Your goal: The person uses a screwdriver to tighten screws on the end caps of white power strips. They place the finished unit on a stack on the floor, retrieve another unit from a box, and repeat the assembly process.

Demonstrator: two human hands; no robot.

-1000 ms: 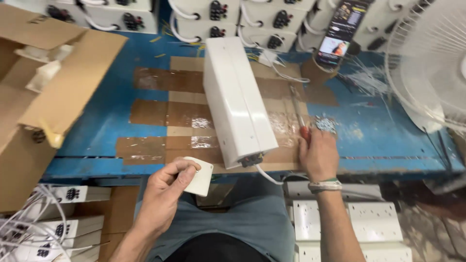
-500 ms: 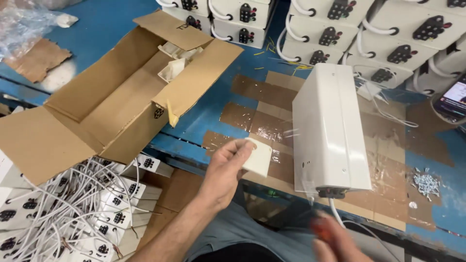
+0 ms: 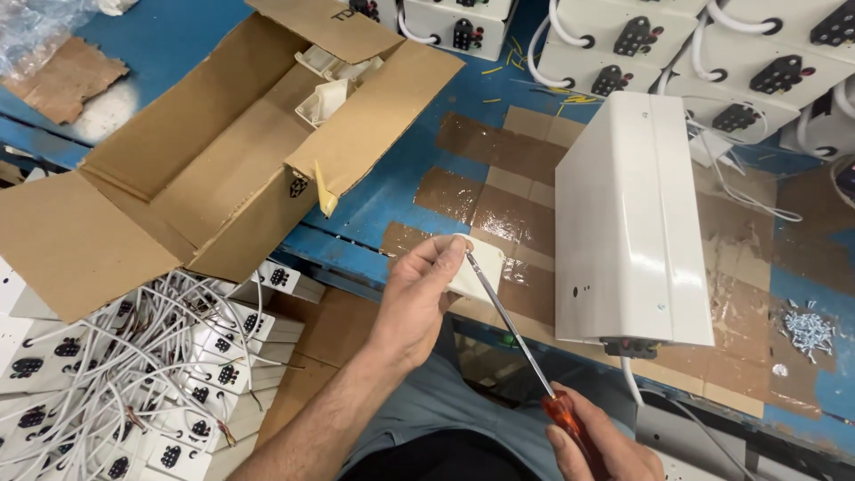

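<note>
On the blue bench [image 3: 427, 191], cardboard box [image 3: 214, 169] holds white plastic parts [image 3: 331, 85].

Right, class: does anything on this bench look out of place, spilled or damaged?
Yes. Loose screws lie scattered on the bench at the right, not in a tray. Brown tape patches cover worn spots under the white box. The carton overhangs the bench edge, flaps splayed.

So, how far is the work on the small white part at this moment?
Looks done: many white socket boxes with cables stand finished at the back. In hand: the left hand holds a small white plate, and the right hand puts the screwdriver tip against it. Left: the plate is not yet on the large white casing; loose screws lie unused.
</note>
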